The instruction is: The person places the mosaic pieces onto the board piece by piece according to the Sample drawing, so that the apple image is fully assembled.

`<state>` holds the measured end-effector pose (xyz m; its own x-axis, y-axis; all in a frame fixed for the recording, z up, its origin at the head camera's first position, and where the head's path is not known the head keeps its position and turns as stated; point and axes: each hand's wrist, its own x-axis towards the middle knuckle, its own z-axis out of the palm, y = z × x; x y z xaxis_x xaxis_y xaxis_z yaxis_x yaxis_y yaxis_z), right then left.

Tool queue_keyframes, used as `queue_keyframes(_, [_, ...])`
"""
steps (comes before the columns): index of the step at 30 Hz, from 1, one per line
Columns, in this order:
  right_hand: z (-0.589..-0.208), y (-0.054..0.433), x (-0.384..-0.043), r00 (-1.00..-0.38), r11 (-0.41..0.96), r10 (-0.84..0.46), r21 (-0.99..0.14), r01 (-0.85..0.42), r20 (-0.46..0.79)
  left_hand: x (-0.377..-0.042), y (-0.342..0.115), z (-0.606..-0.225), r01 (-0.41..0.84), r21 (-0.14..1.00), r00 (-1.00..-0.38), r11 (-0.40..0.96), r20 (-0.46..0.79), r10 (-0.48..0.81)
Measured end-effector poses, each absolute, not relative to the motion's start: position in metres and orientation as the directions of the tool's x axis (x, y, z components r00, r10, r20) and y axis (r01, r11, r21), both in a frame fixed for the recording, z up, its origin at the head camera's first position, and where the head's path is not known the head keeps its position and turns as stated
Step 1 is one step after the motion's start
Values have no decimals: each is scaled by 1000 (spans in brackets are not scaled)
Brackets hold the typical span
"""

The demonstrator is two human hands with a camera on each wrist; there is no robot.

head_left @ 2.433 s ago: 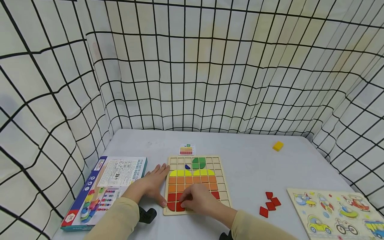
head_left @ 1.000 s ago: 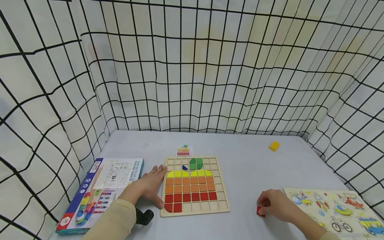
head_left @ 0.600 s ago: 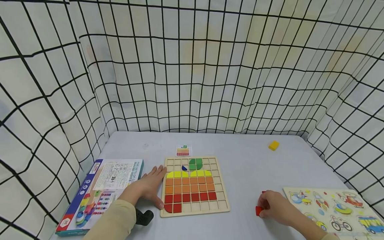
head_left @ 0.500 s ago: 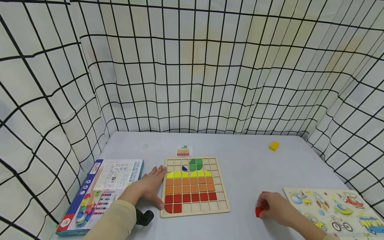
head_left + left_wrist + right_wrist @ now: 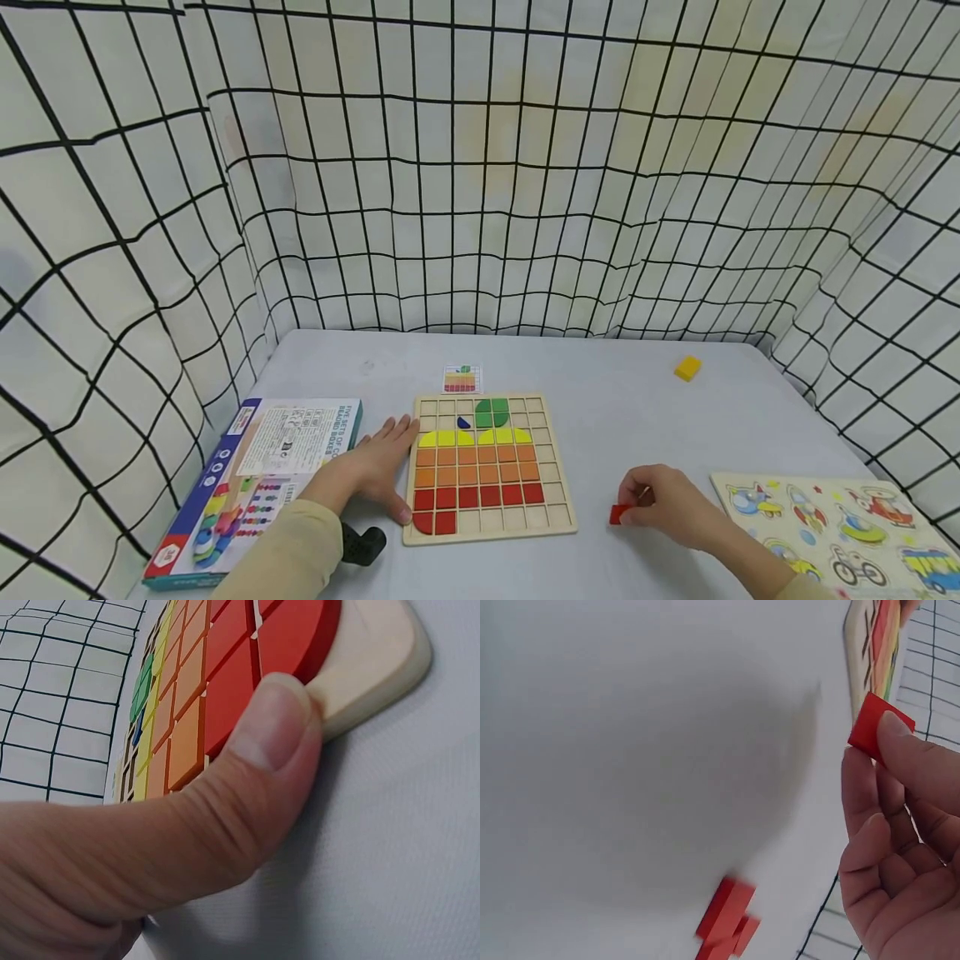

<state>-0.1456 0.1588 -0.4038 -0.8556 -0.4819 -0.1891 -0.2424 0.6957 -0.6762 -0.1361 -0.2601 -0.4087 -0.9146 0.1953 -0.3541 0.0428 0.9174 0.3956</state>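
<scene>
My right hand (image 5: 663,504) pinches a red square tile (image 5: 870,729) between thumb and fingertips, raised above the table to the right of the wooden grid board (image 5: 512,521). Several loose red tiles (image 5: 726,911) lie below that hand in the right wrist view; the hand hides them in the head view. Red, orange, yellow, green and blue pieces fill part of the board, with a rounded red piece (image 5: 423,523) at its near left corner. My left hand (image 5: 371,467) rests along the board's left edge, fingers straight, its thumb (image 5: 247,772) touching the rim near that corner.
A small pattern card (image 5: 462,379) lies just behind the board. A flat printed box (image 5: 262,483) is at the left, and a picture puzzle board (image 5: 832,529) at the right. Far right sits a yellow block (image 5: 687,367). Black netting (image 5: 480,208) encloses the table.
My right hand left the board, reached the loose red tiles at the right and picked one up. It has since moved left with it. My left hand keeps its place on the board.
</scene>
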Motion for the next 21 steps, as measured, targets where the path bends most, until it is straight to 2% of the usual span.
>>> queue_keyframes(10, [-410, 85, -148, -849, 599, -505, -771, -215, -155, -136, -261, -412, 37, 398, -913, 916, -360, 193])
queue_keyframes(21, [-420, 7, -136, -786, 520, -613, -792, -321, -83, -136, -261, -412, 32, 404, -918, 914, -350, 188])
